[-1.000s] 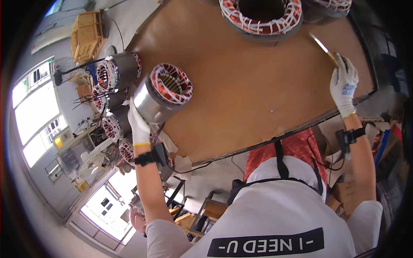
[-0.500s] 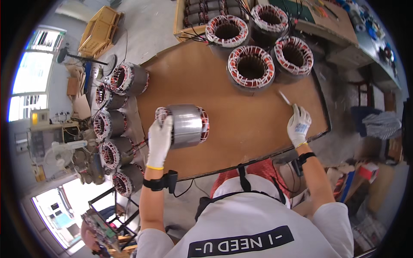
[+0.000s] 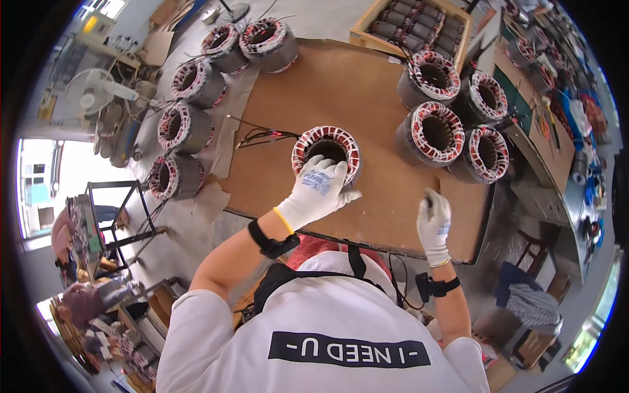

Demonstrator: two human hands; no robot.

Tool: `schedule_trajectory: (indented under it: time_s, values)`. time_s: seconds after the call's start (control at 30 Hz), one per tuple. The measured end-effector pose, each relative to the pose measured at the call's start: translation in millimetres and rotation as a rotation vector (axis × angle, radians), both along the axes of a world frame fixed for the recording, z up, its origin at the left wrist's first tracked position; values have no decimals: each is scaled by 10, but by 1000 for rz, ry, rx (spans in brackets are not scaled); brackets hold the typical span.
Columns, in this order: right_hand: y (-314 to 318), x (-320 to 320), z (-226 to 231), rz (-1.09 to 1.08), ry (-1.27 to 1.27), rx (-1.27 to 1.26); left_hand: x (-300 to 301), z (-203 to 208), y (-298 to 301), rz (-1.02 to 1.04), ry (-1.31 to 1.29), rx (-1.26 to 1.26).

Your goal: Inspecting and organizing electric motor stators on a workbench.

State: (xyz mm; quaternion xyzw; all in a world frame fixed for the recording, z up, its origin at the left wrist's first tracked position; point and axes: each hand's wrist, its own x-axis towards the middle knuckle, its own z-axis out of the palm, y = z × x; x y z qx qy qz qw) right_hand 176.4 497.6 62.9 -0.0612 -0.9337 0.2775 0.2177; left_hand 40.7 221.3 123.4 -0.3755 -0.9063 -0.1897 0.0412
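Note:
A motor stator [image 3: 327, 141], a steel cylinder with red and white laced windings round its top rim, stands upright on the brown table top. Its dark lead wires trail out to the left. My left hand [image 3: 318, 190], in a white glove, grips its near rim, with the fingers reaching into the bore and the thumb outside. To the right, my gloved right hand [image 3: 434, 229] hovers over the table's near edge, apart from the stator. Its fingers are curled together; whatever they hold, if anything, is blurred.
Several stators [image 3: 436, 131] stand grouped on the table's right side. More stators [image 3: 187, 128] form a row along the left. A wooden crate [image 3: 367, 34] full of stators sits beyond the far edge. A workbench [image 3: 550, 157] with tools flanks the right.
The stator has gone from lying on its side to standing upright. My left hand has shifted from its end to its top rim. The whole view has turned. The right hand's white stick no longer shows clearly.

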Motion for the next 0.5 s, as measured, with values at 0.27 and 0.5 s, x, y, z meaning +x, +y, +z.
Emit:
schedule_trajectory:
  time_s: [0.27,0.5]
  values:
    - [-1088,-1244,824,93,-574,-266,-223,145,-700,739,-650,236]
    - [-1308,-1545,547,38,-719,-166,-588,-50,-531,495,-578,-32]
